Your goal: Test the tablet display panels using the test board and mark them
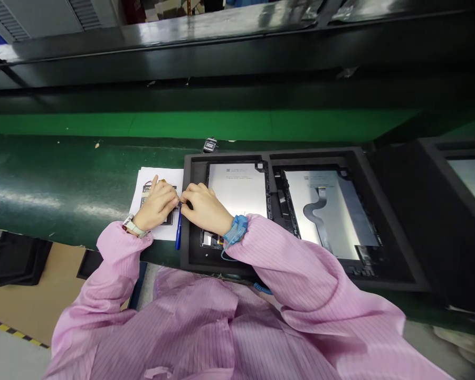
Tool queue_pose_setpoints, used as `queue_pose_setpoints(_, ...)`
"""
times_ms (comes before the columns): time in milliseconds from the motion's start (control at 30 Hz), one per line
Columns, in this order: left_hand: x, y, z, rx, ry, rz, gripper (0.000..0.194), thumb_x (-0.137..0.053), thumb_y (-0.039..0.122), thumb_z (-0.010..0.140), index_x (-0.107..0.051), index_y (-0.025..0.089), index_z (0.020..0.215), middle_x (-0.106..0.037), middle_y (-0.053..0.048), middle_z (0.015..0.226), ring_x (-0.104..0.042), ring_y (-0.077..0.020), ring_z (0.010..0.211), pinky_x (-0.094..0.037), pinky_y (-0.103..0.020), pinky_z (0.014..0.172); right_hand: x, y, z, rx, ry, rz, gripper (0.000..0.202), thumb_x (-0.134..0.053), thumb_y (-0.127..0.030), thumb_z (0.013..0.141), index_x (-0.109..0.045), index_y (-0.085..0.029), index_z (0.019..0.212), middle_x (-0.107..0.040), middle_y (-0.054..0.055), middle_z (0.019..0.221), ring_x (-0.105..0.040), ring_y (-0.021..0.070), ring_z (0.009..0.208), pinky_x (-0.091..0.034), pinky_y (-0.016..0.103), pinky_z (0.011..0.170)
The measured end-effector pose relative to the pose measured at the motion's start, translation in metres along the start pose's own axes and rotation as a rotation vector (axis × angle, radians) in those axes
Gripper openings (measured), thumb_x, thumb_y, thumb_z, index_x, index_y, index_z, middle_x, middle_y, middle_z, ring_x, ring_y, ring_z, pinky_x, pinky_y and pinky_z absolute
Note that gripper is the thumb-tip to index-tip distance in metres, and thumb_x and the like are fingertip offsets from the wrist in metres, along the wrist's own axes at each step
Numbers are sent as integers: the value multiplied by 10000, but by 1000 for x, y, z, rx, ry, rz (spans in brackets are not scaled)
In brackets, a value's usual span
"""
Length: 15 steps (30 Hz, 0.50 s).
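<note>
My left hand (pixel 157 203) is closed in a pinch above a dark flat electronic part (pixel 169 218), which it mostly covers. This part lies on a white sheet of paper (pixel 136 211). Fingertips of my right hand (pixel 206 209) are pinched together and meet those of the left at the sheet's right edge. Whatever is between them is too small to make out. Just below the fingertips lies a blue pen (pixel 178 231). Under my right wrist is a tablet screen panel (pixel 237 184), silver side up, in a black foam tray (pixel 192 248).
A second panel (pixel 340 206) with a grey ribbon cable (pixel 320 214) sits in the tray's right compartment. Behind the tray is a small black labelled part (pixel 210 145). Another foam tray (pixel 431 158) stands at far right. A dark shelf (pixel 221 58) runs above the green bench (pixel 63 179).
</note>
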<state>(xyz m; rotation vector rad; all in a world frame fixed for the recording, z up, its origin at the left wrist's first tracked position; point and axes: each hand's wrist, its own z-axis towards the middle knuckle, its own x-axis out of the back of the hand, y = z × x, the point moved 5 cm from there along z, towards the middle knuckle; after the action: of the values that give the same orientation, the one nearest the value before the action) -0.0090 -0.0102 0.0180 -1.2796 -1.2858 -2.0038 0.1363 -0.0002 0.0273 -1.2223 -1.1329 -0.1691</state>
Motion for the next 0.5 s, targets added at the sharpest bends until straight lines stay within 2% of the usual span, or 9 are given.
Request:
queue_pose_setpoints(133,-1,2,2,-1,35,34,340,-333,379,1022,-567,236,820,-589,-39,863,-518,-228,967,-122,-586,1276,-4,1,5,5,35,46,199,-500,-313,961,-656,-219,880,-568,60,929,-505,222,942,-423,368,893)
queue_pose_setpoints(267,-1,5,4,-3,50,31,360,-329,365,1024,-554,233,776,-573,-33,838,-520,-225,954,-107,-592,1277,-6,4,7,9,52,81,217,-490,-320,980,-658,-217,890,-590,52,952,-523,195,929,-429,340,896)
queue_pose_setpoints(367,-1,0,4,44,87,-22,391,-333,399,1035,-585,230,788,-592,-32,845,-553,-219,960,-155,-577,1274,1,7,6,3,52,92,265,-455,-335,1005,-654,-212,880,-626,40,956,-553,169,910,-439,317,880)
queue_pose_setpoints(433,6,-9,1,142,260,-63,372,-348,414,1041,-647,225,924,-633,-68,984,-573,-238,1068,-249,-559,1247,15,14,5,-17,64,95,306,-430,-358,1022,-653,-205,878,-656,31,945,-581,154,894,-450,292,849)
queue_pose_setpoints(500,17,-16,-9,299,552,-64,359,-388,430,1038,-616,226,1227,-582,-131,1285,-498,-284,1292,-301,-552,1221,37,29,2,-67,113,82,374,-377,-399,1040,-654,-194,896,-682,39,941,-605,153,872,-460,286,821)
